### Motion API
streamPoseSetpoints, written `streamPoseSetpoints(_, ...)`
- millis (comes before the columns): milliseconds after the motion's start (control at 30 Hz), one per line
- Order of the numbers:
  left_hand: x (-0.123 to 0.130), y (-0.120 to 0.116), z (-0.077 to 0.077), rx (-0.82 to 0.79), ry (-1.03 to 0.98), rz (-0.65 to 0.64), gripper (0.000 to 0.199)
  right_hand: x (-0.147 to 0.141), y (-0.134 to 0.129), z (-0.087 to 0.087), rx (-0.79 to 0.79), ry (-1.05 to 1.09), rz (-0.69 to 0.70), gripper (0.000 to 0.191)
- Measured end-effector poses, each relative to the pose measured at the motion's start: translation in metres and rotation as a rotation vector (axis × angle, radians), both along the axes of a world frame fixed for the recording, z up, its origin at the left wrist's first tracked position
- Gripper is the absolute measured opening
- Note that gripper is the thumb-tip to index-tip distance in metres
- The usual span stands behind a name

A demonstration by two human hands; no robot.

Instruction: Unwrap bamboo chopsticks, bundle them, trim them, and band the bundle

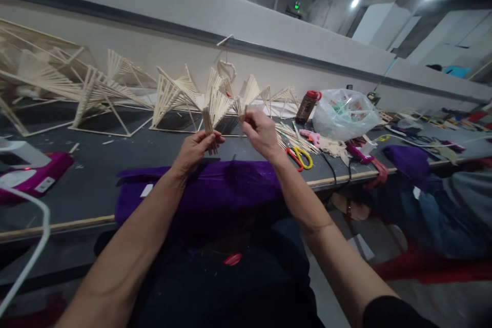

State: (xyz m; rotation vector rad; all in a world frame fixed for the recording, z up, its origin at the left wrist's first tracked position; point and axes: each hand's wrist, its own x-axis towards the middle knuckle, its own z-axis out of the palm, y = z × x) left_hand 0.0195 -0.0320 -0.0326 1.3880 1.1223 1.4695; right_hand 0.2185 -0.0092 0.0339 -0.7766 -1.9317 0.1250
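My left hand (196,147) pinches the lower left end of a twisted fan of thin wooden sticks (218,107), raised just above the table's near side. My right hand (260,130) is at the fan's right end with its fingers closed. Whatever lies between those fingertips is too small and blurred to name. Beneath both hands a purple cloth (230,179) covers the table's front edge. Close behind the held piece, more twisted stick models (175,95) stand along the wall, partly overlapping it in view.
Right of my hands are loose sticks (294,138), red-and-yellow scissors (300,158), a pink glue gun (310,137), a dark red-capped bottle (307,106) and a clear plastic bag (344,115). A magenta-and-white device (46,177) stands at left. Another person's legs (434,210) show at right.
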Motion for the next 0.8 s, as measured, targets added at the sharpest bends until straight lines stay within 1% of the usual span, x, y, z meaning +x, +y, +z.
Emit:
streamPoseSetpoints(33, 0.000, 0.001, 0.000, 0.017, -0.013, 0.019, 0.038, -0.010, 0.001, -0.002, -0.047, 0.041, 0.051, 0.013)
streamPoseSetpoints(100, 0.000, 0.004, -0.001, 0.037, -0.028, 0.055, 0.035, -0.025, 0.008, -0.010, -0.169, 0.087, 0.106, 0.013)
streamPoseSetpoints(200, -0.001, 0.007, -0.004, 0.032, -0.009, 0.093, 0.031, -0.037, 0.020, -0.032, -0.318, 0.078, 0.099, 0.011)
streamPoseSetpoints(300, -0.001, 0.009, -0.005, 0.005, 0.051, 0.070, 0.031, -0.040, 0.028, -0.049, -0.405, 0.065, 0.068, 0.012)
streamPoseSetpoints(367, -0.001, 0.010, -0.004, 0.010, 0.124, 0.055, 0.033, -0.042, 0.029, -0.052, -0.400, 0.051, 0.085, 0.014)
streamPoseSetpoints(467, -0.003, 0.011, -0.004, 0.033, 0.220, 0.072, 0.039, -0.046, 0.025, -0.049, -0.314, -0.014, 0.119, 0.013)
streamPoseSetpoints(567, -0.007, 0.014, -0.005, 0.003, 0.255, 0.057, 0.047, -0.052, 0.022, -0.048, -0.248, -0.046, 0.092, 0.009)
streamPoseSetpoints(633, -0.009, 0.014, -0.006, -0.007, 0.307, 0.030, 0.048, -0.054, 0.022, -0.051, -0.219, -0.036, 0.073, 0.009)
streamPoseSetpoints(700, -0.009, 0.013, -0.005, 0.009, 0.386, 0.014, 0.047, -0.054, 0.022, -0.055, -0.211, -0.005, 0.074, 0.011)
streamPoseSetpoints(800, -0.006, 0.009, -0.002, 0.032, 0.475, 0.001, 0.042, -0.052, 0.023, -0.059, -0.278, 0.082, 0.102, 0.011)
